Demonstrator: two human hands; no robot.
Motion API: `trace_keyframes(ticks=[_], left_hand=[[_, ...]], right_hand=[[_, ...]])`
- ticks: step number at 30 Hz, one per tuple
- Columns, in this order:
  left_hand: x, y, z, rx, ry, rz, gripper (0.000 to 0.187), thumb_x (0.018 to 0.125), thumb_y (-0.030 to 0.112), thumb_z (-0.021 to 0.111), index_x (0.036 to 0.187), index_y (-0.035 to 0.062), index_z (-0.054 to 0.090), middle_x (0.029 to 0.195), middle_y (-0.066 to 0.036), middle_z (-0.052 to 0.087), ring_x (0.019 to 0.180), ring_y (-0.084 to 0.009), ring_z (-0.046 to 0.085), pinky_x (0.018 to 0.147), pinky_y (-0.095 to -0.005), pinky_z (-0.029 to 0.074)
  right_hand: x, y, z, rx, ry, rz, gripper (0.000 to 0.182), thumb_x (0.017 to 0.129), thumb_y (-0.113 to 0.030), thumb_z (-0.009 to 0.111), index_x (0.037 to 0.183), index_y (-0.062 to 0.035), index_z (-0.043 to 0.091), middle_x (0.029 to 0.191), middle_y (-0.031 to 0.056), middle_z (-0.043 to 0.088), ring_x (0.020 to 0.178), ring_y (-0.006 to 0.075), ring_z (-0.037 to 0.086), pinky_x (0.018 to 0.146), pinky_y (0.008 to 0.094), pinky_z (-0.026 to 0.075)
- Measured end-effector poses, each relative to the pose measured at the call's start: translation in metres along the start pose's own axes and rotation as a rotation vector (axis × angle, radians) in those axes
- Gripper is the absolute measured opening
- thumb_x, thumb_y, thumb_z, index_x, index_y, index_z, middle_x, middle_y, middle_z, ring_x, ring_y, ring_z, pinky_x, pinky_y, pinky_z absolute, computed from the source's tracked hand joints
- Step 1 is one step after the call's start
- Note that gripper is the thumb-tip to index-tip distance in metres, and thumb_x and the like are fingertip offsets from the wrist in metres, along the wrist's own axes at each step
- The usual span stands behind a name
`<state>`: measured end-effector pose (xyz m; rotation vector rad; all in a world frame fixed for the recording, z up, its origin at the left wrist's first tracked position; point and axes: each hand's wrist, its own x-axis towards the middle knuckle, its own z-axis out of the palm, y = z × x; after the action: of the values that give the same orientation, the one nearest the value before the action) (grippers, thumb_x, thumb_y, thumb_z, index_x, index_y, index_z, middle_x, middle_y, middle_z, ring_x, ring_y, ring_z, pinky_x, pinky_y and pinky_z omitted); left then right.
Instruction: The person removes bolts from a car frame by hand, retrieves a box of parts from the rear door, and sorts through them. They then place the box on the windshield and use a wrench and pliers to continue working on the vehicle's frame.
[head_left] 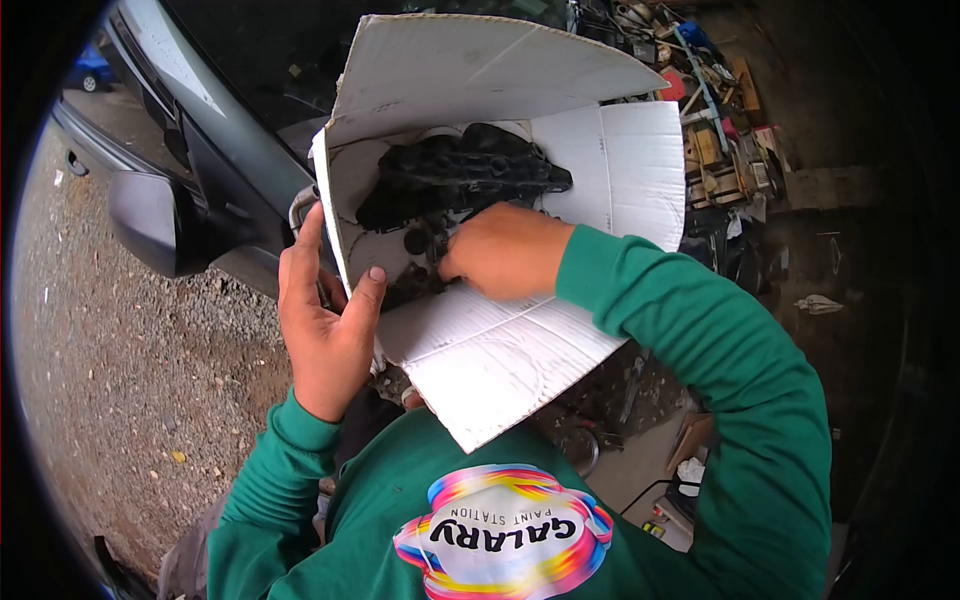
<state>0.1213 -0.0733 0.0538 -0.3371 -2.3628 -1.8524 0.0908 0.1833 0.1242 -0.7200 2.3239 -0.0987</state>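
Observation:
A white cardboard box [608,160] stands open in front of me with its flaps spread. My left hand [325,325] grips the box's left side, the thumb inside and the fingers along the outer face. A bent metal piece [300,207] shows beside those fingers. Inside the box lies a large black moulded part [455,170], with small dark pieces [418,240] below it. My right hand [505,252] reaches into the box among these small pieces. Its fingers are curled, and their tips are hidden, so what they hold cannot be made out.
A dark grey vehicle with a side mirror [150,222] stands at the left, over gravel [170,390]. Piled tools, wood and scrap [715,140] lie at the upper right. More loose items [685,480] are at the lower right.

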Motion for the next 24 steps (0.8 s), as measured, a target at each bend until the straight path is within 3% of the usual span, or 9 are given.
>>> trace_keyframes(ticks=[3,8,12,15,18,20,22,24], left_hand=[[0.000,0.001,0.001,-0.078,0.007,-0.025,0.081,0.092,0.005,0.083,0.166,0.0039,0.051,0.114,-0.004,0.056,0.083,-0.0094,0.048,0.074,-0.0266,0.045],[0.000,-0.001,-0.001,-0.047,-0.012,-0.029,0.082,0.091,0.004,0.083,0.167,0.0047,0.051,0.115,-0.004,0.057,0.083,-0.0092,0.048,0.075,-0.0263,0.045],[0.000,-0.003,0.001,-0.062,-0.006,-0.016,0.082,0.091,0.003,0.082,0.167,0.0053,0.051,0.116,-0.004,0.057,0.083,-0.0090,0.049,0.075,-0.0259,0.046],[-0.001,-0.003,0.001,-0.117,-0.006,-0.047,0.082,0.091,0.002,0.082,0.167,0.0057,0.051,0.119,-0.004,0.058,0.083,-0.0087,0.049,0.074,-0.0259,0.046],[0.000,0.001,0.000,-0.096,-0.018,-0.052,0.082,0.091,0.002,0.082,0.167,0.0056,0.051,0.123,-0.005,0.059,0.083,-0.0081,0.050,0.074,-0.0262,0.047],[0.001,0.002,0.000,-0.093,-0.026,-0.087,0.080,0.091,0.000,0.078,0.166,0.0051,0.051,0.126,-0.008,0.060,0.088,-0.0100,0.055,0.076,-0.0273,0.050],[0.001,-0.001,0.001,-0.091,-0.035,-0.066,0.079,0.091,0.000,0.076,0.166,0.0043,0.051,0.127,-0.009,0.060,0.092,-0.0130,0.058,0.079,-0.0291,0.052],[0.002,-0.003,-0.001,-0.082,-0.040,-0.044,0.078,0.090,-0.001,0.073,0.165,0.0036,0.052,0.128,-0.011,0.060,0.096,-0.0160,0.061,0.082,-0.0309,0.054]], right_hand=[[0.003,0.003,-0.006,-0.109,0.024,0.002,0.048,0.097,-0.010,0.065,0.144,-0.0153,0.075,0.122,0.0190,0.079,0.113,0.0407,0.076,0.101,0.0513,0.060],[0.007,-0.004,0.007,0.043,0.073,-0.078,0.044,0.096,-0.010,0.065,0.139,-0.0141,0.076,0.119,0.0192,0.079,0.114,0.0411,0.076,0.099,0.0522,0.060],[0.000,-0.008,0.002,0.057,0.020,-0.007,0.039,0.097,-0.011,0.066,0.135,-0.0124,0.077,0.120,0.0193,0.079,0.115,0.0414,0.075,0.100,0.0524,0.060],[-0.019,-0.001,-0.010,-0.032,0.108,-0.002,0.036,0.100,-0.013,0.066,0.134,-0.0106,0.076,0.122,0.0193,0.079,0.115,0.0414,0.075,0.100,0.0523,0.059],[-0.063,-0.007,-0.030,0.066,0.357,0.102,0.033,0.101,-0.017,0.068,0.133,-0.0086,0.073,0.121,0.0184,0.078,0.112,0.0419,0.074,0.098,0.0533,0.059],[-0.100,-0.011,-0.033,0.124,0.567,0.064,0.032,0.101,-0.015,0.070,0.132,-0.0072,0.073,0.107,0.0168,0.079,0.097,0.0366,0.076,0.086,0.0454,0.060],[-0.151,-0.034,-0.050,0.359,0.571,0.182,0.027,0.099,-0.012,0.072,0.125,-0.0032,0.075,0.091,0.0148,0.074,0.080,0.0238,0.072,0.076,0.0347,0.056],[-0.196,-0.054,-0.047,0.584,0.541,0.345,0.019,0.097,-0.010,0.074,0.113,0.0005,0.076,0.083,0.0111,0.071,0.074,0.0145,0.065,0.072,0.0287,0.051]])
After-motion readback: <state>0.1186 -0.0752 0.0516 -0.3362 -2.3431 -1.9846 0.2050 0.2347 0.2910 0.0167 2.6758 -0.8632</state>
